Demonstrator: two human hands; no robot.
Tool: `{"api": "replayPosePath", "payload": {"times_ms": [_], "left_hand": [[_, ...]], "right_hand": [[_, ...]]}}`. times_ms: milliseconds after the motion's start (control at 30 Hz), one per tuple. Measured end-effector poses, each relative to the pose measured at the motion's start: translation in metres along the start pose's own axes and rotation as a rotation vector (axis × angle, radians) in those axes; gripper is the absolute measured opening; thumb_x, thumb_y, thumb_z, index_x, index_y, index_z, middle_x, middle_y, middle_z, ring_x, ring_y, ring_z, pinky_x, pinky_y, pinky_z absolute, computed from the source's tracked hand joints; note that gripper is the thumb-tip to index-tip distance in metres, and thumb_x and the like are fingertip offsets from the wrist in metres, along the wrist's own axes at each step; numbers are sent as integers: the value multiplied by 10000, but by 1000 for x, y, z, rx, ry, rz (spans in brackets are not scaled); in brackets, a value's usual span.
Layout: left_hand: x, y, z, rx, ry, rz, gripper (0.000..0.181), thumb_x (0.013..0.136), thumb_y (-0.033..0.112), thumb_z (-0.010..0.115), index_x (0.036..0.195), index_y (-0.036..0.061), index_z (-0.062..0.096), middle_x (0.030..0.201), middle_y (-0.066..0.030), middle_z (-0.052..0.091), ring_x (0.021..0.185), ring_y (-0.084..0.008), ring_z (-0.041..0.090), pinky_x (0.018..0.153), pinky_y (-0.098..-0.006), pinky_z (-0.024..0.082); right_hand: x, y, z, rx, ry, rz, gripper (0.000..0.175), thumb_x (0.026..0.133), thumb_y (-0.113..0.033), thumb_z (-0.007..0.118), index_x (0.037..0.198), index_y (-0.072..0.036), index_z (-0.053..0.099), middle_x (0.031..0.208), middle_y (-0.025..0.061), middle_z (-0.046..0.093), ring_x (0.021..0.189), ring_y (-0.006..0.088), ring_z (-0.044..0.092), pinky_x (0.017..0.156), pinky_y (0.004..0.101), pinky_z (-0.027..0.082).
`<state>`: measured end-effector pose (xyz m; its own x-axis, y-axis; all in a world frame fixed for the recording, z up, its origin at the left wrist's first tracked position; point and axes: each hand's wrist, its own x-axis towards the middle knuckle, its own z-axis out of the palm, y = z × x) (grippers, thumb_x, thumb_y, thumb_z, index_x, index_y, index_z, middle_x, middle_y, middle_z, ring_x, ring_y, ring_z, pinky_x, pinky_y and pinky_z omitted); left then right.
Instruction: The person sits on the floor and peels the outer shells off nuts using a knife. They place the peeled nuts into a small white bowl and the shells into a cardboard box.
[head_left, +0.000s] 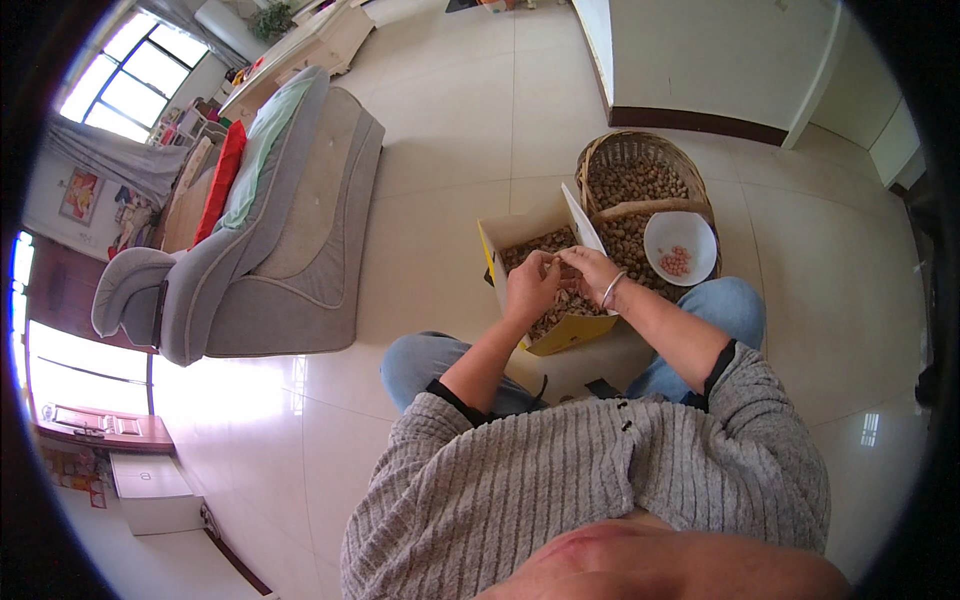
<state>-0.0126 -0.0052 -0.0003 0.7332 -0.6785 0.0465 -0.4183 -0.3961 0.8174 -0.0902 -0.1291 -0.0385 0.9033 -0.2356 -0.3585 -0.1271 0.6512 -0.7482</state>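
Over an open cardboard box (570, 334) with yellow outer sides, my left hand (533, 285) and my right hand (591, 273) meet at the fingertips. A small pale thing, probably a peanut, is pinched between them; the fingers partly hide it. Peanut shells (568, 304) fill much of the box. Beside it stands a wicker basket (587, 161) with a thick handle, holding many unshelled peanuts (637, 182). A white bowl (701, 238) rests on the peanuts at the basket's near right, with pink shelled peanuts (674, 260) inside.
My bent knees flank the near side of the box and basket. A grey sofa (300, 300) stands on the tiled floor (442, 247) to the left. Beyond the basket is a white wall (705, 67) with a dark baseboard. A white cabinet (154, 487) is at the far lower left.
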Motion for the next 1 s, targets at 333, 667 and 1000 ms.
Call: {"api": "replayPosePath", "payload": {"times_ms": [333,667,1000], "left_hand": [[-3,2,-2,193,-18,90,213,748,200,638,857,25,585,659,-137,597,602,-242,598,567,-340,464],[-5,5,-7,-42,-67,106,154,776,122,624,797,-3,537,643,-93,587,586,-151,556,554,-291,453],[-1,4,-10,-480,-158,2,173,869,150,580,832,-13,538,768,-17,571,701,-67,508,613,-229,439]], "right_hand": [[-7,-10,2,-41,4,-34,95,865,-133,574,899,-52,537,817,57,586,721,162,608,627,303,526],[-13,-16,3,233,-163,91,92,872,-150,562,890,-62,547,839,61,611,778,182,623,716,336,547],[-9,-13,1,292,-142,16,65,860,-132,573,845,-69,583,865,73,632,816,193,637,739,328,554]]}}
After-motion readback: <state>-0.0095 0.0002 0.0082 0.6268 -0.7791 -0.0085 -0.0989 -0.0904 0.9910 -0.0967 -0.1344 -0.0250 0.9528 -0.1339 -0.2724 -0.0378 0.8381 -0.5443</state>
